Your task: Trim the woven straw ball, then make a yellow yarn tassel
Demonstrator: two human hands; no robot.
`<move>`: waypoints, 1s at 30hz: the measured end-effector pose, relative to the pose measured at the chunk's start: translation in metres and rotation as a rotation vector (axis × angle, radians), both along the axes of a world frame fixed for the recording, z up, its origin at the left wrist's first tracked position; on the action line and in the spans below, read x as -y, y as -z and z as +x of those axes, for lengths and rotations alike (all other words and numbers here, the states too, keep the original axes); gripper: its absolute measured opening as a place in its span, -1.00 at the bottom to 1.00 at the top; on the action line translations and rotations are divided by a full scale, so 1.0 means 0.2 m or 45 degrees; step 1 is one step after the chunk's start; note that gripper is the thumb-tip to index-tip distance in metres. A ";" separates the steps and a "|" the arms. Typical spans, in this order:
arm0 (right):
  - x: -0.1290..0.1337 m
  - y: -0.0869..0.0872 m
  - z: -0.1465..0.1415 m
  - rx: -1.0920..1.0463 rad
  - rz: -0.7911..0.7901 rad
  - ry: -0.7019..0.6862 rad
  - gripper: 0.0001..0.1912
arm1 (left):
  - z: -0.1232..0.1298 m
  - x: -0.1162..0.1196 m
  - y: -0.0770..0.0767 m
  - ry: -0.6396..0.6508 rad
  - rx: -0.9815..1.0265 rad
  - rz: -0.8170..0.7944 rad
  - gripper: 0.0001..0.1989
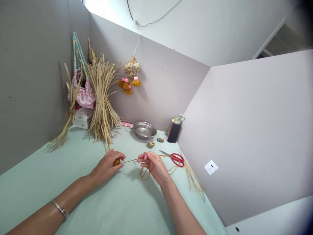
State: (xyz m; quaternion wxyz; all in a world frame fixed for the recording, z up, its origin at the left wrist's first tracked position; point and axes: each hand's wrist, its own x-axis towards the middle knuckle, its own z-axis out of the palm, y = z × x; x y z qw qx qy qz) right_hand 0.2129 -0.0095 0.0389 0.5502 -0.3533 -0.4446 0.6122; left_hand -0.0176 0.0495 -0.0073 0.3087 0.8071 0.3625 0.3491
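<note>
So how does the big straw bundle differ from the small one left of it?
The big bundle is thick, the small bundle thin. The big bundle stands roughly upright, while the small bundle slants, its foot fanning out leftward. The big bundle's top is dense; the small bundle's is a few loose strips. Both are pale tan and tied partway up.

The person's left forearm (pixel 79 189) wore a slim, shiny, silver-toned metal bangle (pixel 57 205), its smooth, rounded band set with a thicker, knobbed piece on one side, the finer detail too small to make out. The right forearm (pixel 179 205) was bare from the wrist down to the picture's lower edge, and both the left hand (pixel 109 164) and the right hand (pixel 156 168) were ungloved, with slender fingers.
</note>
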 end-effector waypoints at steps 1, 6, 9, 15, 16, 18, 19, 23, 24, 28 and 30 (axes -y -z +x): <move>0.01 -0.01 -0.01 0.003 -0.001 -0.034 -0.66 | 0.00 0.01 0.00 0.013 0.026 -0.015 -0.82; 0.05 -0.03 -0.05 -0.014 0.011 -0.222 -0.66 | 0.04 0.03 0.00 0.104 0.096 -0.108 -0.66; 0.06 -0.04 -0.08 -0.037 0.028 -0.335 -0.67 | 0.07 0.05 0.01 0.157 0.067 -0.121 -0.54; 0.07 -0.04 -0.08 -0.061 0.052 -0.369 -0.67 | 0.12 0.11 -0.06 0.291 -0.149 -0.016 -0.80; 0.06 -0.04 -0.07 -0.063 0.060 -0.324 -0.68 | 0.11 0.11 -0.07 0.292 -0.141 -0.046 -0.78; 0.04 -0.04 -0.03 -0.063 0.079 -0.205 -0.69 | 0.09 0.10 -0.09 0.274 -0.042 -0.189 -0.79; 0.02 -0.03 -0.01 -0.061 0.083 -0.139 -0.70 | 0.08 0.09 -0.10 0.264 0.034 -0.280 -0.79; -0.03 -0.02 0.08 -0.052 0.063 0.076 -0.71 | 0.01 0.04 -0.10 0.224 0.265 -0.549 -0.73; -0.03 -0.01 0.09 -0.048 0.059 0.109 -0.70 | 0.00 0.03 -0.10 0.215 0.289 -0.581 -0.71; -0.05 0.00 0.12 0.048 0.059 0.173 -0.68 | -0.02 -0.01 -0.10 0.192 0.339 -0.637 -0.65; -0.05 0.00 0.12 0.170 0.069 0.210 -0.66 | -0.02 -0.01 -0.10 0.168 0.352 -0.637 -0.64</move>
